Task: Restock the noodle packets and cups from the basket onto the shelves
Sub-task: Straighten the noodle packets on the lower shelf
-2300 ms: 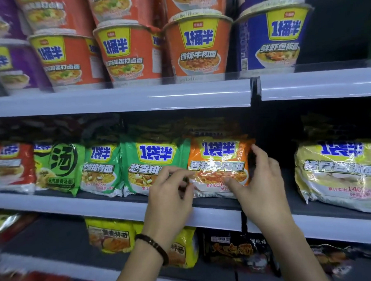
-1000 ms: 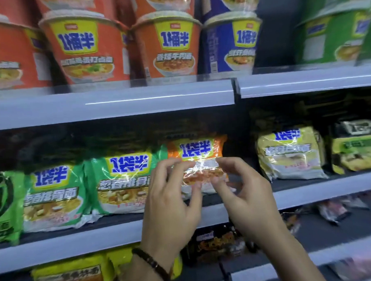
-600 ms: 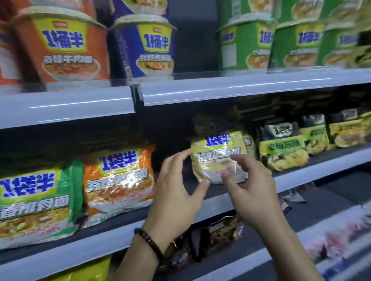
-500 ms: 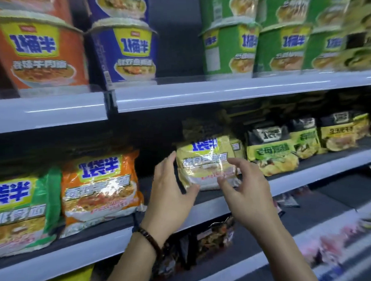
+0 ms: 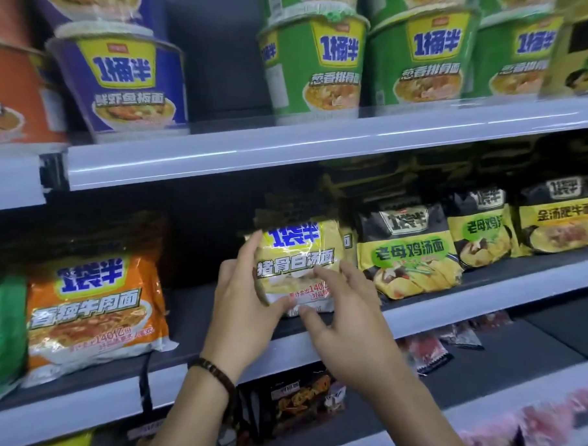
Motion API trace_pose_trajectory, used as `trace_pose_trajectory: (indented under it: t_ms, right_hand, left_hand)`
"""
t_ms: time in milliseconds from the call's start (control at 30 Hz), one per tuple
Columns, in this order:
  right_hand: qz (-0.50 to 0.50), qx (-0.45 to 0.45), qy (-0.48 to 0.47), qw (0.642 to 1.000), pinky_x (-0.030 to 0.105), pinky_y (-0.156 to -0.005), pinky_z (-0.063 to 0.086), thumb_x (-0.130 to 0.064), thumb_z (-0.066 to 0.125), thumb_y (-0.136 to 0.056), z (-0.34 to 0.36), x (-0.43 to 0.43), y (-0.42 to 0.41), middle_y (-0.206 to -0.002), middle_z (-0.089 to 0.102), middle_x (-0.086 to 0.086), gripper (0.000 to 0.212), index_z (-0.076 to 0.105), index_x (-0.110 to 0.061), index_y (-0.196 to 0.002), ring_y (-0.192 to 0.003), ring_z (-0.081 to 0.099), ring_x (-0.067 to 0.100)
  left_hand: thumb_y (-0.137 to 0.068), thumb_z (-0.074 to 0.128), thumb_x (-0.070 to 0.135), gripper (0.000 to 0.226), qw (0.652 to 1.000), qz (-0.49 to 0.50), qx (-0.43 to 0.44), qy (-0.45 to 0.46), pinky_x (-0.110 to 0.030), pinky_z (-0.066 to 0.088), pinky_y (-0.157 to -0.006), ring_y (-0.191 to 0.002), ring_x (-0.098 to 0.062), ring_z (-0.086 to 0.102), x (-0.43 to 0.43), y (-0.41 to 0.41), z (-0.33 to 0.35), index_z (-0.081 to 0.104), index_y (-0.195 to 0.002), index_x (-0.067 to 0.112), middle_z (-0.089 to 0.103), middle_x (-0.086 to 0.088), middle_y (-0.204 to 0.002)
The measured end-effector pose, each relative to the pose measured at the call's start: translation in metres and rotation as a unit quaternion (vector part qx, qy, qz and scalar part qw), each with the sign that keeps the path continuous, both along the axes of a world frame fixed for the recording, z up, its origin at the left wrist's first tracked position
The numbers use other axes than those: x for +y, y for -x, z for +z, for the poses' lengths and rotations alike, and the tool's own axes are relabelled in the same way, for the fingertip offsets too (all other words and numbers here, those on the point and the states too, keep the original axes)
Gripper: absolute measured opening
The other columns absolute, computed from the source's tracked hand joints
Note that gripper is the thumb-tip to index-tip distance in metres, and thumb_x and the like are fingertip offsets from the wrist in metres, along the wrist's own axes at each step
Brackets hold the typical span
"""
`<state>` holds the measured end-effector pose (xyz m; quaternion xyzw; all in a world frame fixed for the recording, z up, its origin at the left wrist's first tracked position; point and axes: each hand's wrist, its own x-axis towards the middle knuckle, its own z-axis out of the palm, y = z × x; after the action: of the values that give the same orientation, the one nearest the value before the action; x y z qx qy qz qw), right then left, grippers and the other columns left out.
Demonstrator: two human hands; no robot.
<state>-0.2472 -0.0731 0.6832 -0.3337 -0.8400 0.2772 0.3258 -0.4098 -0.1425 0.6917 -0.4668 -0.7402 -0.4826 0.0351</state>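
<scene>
A pale yellow noodle packet point(image 5: 297, 256) stands upright on the middle shelf point(image 5: 458, 306). My left hand point(image 5: 245, 306) grips its left edge, fingers behind the top corner and thumb on the lower front. The spread fingers of my right hand point(image 5: 344, 318) touch the packet's lower right front, thumb by its bottom edge. More yellow packets stand behind it. To its left, past a bare stretch of shelf, lies an orange noodle packet point(image 5: 91, 309). The basket is out of view.
Black-and-yellow packets point(image 5: 408, 251) crowd the shelf just right of my hands. The upper shelf point(image 5: 282, 149) carries a blue cup point(image 5: 124, 75) and green cups point(image 5: 315, 56) with a gap between them. Dark packets point(image 5: 303, 401) lie on the lower shelf.
My view and both hands have moved right, away from the orange packet. Both hands have closed in on the pale yellow packet, and my left hand has taken hold of it.
</scene>
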Motion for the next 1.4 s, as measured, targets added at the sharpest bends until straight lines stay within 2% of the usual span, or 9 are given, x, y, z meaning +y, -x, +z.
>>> trace_pose_trajectory:
  t_ms: [167, 333, 467, 567, 667, 733, 833, 967, 1400]
  right_hand:
    - [-0.028, -0.007, -0.017, 0.999, 0.040, -0.124, 0.036, -0.049, 0.058, -0.106, -0.003, 0.007, -0.005, -0.172, 0.009, -0.007, 0.066, 0.035, -0.032, -0.165, -0.163, 0.017, 0.021]
    - [-0.064, -0.039, -0.044, 0.996, 0.043, -0.130, 0.018, -0.051, 0.054, -0.106, -0.003, 0.015, -0.009, -0.175, 0.016, -0.002, 0.066, 0.032, -0.034, -0.166, -0.159, 0.009, 0.023]
    - [-0.045, 0.005, -0.046, 0.998, 0.039, -0.126, 0.027, -0.049, 0.057, -0.106, -0.006, 0.014, -0.011, -0.172, 0.020, -0.004, 0.063, 0.038, -0.032, -0.164, -0.158, 0.012, 0.015]
    - [-0.060, 0.092, -0.072, 0.991, 0.018, -0.109, 0.040, -0.043, 0.064, -0.101, -0.010, 0.021, -0.023, -0.149, 0.045, -0.008, 0.048, 0.058, -0.029, -0.146, -0.137, 0.045, 0.004]
    - [-0.121, 0.147, -0.103, 0.976, 0.005, -0.085, 0.040, -0.031, 0.073, -0.099, -0.007, 0.040, -0.044, -0.124, 0.049, -0.011, 0.034, 0.065, -0.028, -0.131, -0.110, 0.054, 0.000]
    - [-0.157, 0.144, -0.100, 0.972, 0.009, -0.088, 0.038, -0.030, 0.076, -0.097, -0.003, 0.058, -0.060, -0.128, 0.048, -0.007, 0.040, 0.063, -0.030, -0.135, -0.119, 0.054, 0.011]
    - [-0.196, 0.066, -0.091, 0.974, 0.040, -0.112, 0.044, -0.040, 0.082, -0.090, 0.001, 0.081, -0.076, -0.147, 0.043, 0.009, 0.070, 0.052, -0.034, -0.153, -0.145, 0.041, 0.033]
    - [-0.218, -0.059, -0.049, 0.973, 0.058, -0.123, 0.030, -0.064, 0.076, -0.085, 0.005, 0.090, -0.082, -0.169, 0.024, 0.022, 0.101, 0.019, -0.052, -0.167, -0.160, 0.021, 0.042]
    - [-0.221, 0.039, -0.087, 0.971, 0.055, -0.119, 0.043, -0.047, 0.087, -0.087, -0.011, 0.118, -0.081, -0.160, 0.035, 0.019, 0.109, 0.015, -0.046, -0.168, -0.149, 0.038, 0.043]
  left_hand:
    - [-0.084, 0.088, 0.018, 0.106, 0.999, 0.010, 0.029, -0.009, 0.002, 0.039, -0.074, -0.102, 0.010, 0.052, 0.013, -0.018, -0.003, 0.022, -0.160, 0.054, 0.041, 0.014, -0.128]
    - [-0.084, 0.087, 0.019, 0.103, 1.000, 0.000, 0.023, -0.021, -0.013, 0.044, -0.088, -0.116, -0.008, 0.057, 0.025, -0.030, -0.004, 0.024, -0.156, 0.054, 0.039, 0.013, -0.128]
    - [-0.085, 0.086, 0.024, 0.105, 0.999, -0.002, 0.048, -0.004, -0.027, 0.050, -0.097, -0.125, -0.018, 0.057, 0.024, -0.029, -0.008, 0.017, -0.158, 0.054, 0.034, 0.009, -0.133]
    - [-0.078, 0.092, 0.035, 0.118, 0.996, 0.042, 0.083, 0.013, -0.035, 0.043, -0.109, -0.143, -0.031, 0.038, 0.017, -0.034, -0.006, 0.012, -0.163, 0.046, 0.020, 0.004, -0.152]
    - [-0.072, 0.093, 0.043, 0.114, 0.975, 0.115, 0.188, 0.006, -0.059, 0.042, -0.111, -0.144, -0.041, 0.027, 0.019, -0.056, 0.005, 0.025, -0.164, 0.036, 0.017, -0.010, -0.163]
    - [-0.074, 0.090, 0.044, 0.096, 0.963, 0.102, 0.251, 0.009, -0.062, 0.039, -0.109, -0.143, -0.041, 0.030, 0.027, -0.070, 0.010, 0.041, -0.156, 0.034, 0.025, -0.013, -0.163]
    - [-0.075, 0.087, 0.047, 0.073, 0.942, 0.053, 0.325, 0.071, -0.058, 0.035, -0.110, -0.144, -0.035, 0.037, 0.045, -0.087, 0.011, 0.057, -0.141, 0.037, 0.039, -0.006, -0.158]
    - [-0.065, 0.091, 0.045, 0.072, 0.911, 0.042, 0.387, 0.138, -0.058, 0.031, -0.109, -0.141, -0.033, 0.045, 0.073, -0.102, 0.010, 0.064, -0.131, 0.035, 0.053, -0.003, -0.146]
    - [-0.059, 0.097, 0.037, 0.076, 0.911, 0.112, 0.374, 0.131, -0.055, 0.032, -0.098, -0.129, -0.035, 0.045, 0.116, -0.119, 0.012, 0.061, -0.126, 0.036, 0.055, 0.001, -0.136]
